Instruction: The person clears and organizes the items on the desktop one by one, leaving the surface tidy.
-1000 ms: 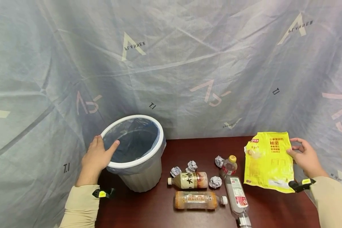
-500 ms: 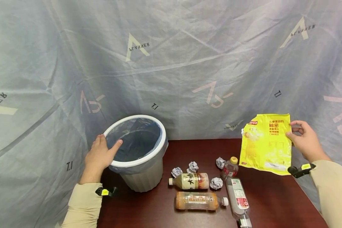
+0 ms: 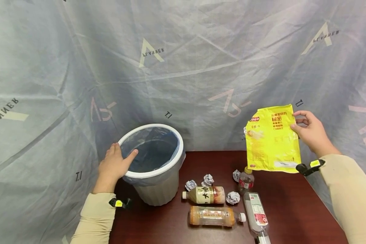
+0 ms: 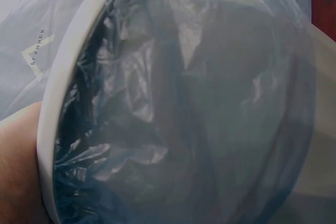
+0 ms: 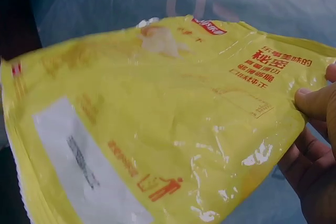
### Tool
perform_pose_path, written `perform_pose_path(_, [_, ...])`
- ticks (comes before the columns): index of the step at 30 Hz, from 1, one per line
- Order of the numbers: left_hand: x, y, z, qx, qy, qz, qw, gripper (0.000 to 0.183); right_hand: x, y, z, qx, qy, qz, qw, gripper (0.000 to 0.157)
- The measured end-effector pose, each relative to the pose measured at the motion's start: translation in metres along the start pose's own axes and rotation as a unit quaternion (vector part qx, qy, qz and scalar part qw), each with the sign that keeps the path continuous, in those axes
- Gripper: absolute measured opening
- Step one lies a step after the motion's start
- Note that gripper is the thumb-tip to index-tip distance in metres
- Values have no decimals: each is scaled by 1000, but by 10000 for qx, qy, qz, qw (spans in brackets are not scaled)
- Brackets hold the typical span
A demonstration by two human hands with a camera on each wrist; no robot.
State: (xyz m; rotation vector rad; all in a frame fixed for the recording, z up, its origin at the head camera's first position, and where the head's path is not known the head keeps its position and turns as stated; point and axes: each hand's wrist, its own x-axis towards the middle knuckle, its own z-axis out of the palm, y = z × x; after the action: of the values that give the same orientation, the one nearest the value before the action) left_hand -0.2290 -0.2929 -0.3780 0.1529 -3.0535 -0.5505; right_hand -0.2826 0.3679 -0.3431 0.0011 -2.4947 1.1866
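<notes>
On the left in the head view, my left hand [image 3: 114,165] lies at the near-left rim of a grey trash bin [image 3: 158,193]. Its fingers are extended and the thumb is spread over the opening. The left wrist view shows the bin's white rim [image 4: 55,93] beside the hand, with a bluish bag [image 4: 173,114] lining the inside. My right hand [image 3: 312,130] pinches a yellow chip bag [image 3: 271,140] by its right edge, thumb in front. The chip bag hangs upright above the table; in the right wrist view its torn, printed face fills most of the picture.
Several plastic bottles lie or stand on the dark red table [image 3: 292,210]: a coffee bottle [image 3: 205,195], an orange-tinted bottle [image 3: 213,217], a clear one [image 3: 256,213] and a yellow-capped one [image 3: 246,181]. Crumpled paper balls [image 3: 233,198] lie among them. A grey curtain [image 3: 195,67] hangs behind.
My right hand has lifted the chip bag up off the table and carried it leftward, over the yellow-capped bottle in view. The left hand stays at the bin rim.
</notes>
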Motion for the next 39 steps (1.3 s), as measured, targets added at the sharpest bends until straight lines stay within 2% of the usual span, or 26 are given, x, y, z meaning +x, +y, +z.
perform_pose_path(8, [8, 9, 9, 6, 60, 94, 9999, 119, 17, -41, 6, 55, -131, -272, 9995, 41])
perform_pose_path(15, [13, 17, 10, 66, 87, 161, 9998, 118, 33, -77, 29, 226, -256, -431, 9985, 40])
perform_pose_path(22, [15, 18, 13, 46, 129, 186, 9997, 117, 47, -116, 61, 701, -367, -783, 9938, 39])
perform_pose_path(27, [15, 17, 13, -25, -33, 117, 9999, 119, 50, -140, 88, 1194, -402, -930, 9877, 39])
perform_pose_path(39, [17, 7, 12, -75, -50, 116, 9999, 116, 51, -192, 156, 2604, -234, -986, 9602, 38])
